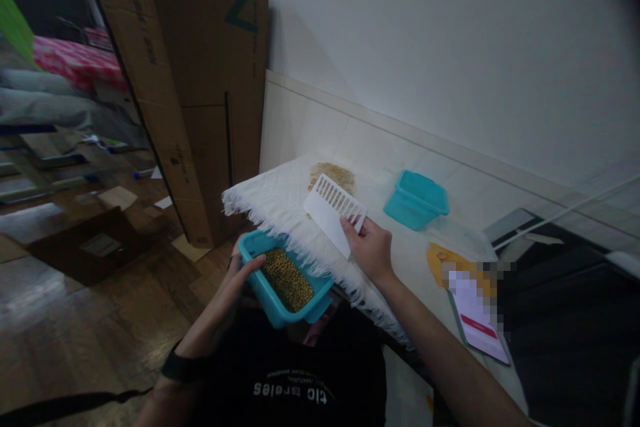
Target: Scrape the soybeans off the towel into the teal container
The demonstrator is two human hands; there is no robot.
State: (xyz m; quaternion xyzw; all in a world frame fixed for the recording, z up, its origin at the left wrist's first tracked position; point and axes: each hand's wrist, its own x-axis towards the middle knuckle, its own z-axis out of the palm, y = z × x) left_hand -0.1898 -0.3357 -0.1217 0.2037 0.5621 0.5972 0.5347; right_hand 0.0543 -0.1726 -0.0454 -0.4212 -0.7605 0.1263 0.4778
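Note:
My left hand (235,283) grips the near rim of a teal plastic tub (273,303) filled with small yellow-brown beans (287,278), held just below the fringed edge of a white cloth (280,197) that covers the table. My right hand (369,247) pinches a flat white comb-like scraper (330,210) whose slotted end points toward a small pile of beans (333,175) lying on the cloth farther back. A second teal tub (416,199) stands upside down on the table to the right.
Tall cardboard boxes (200,80) lean against the wall left of the table. A phone (477,320) and an orange-yellow packet (440,260) lie at the right. A white cable (565,213) crosses the far right. Wooden floor with scattered paper and cardboard spreads out on the left.

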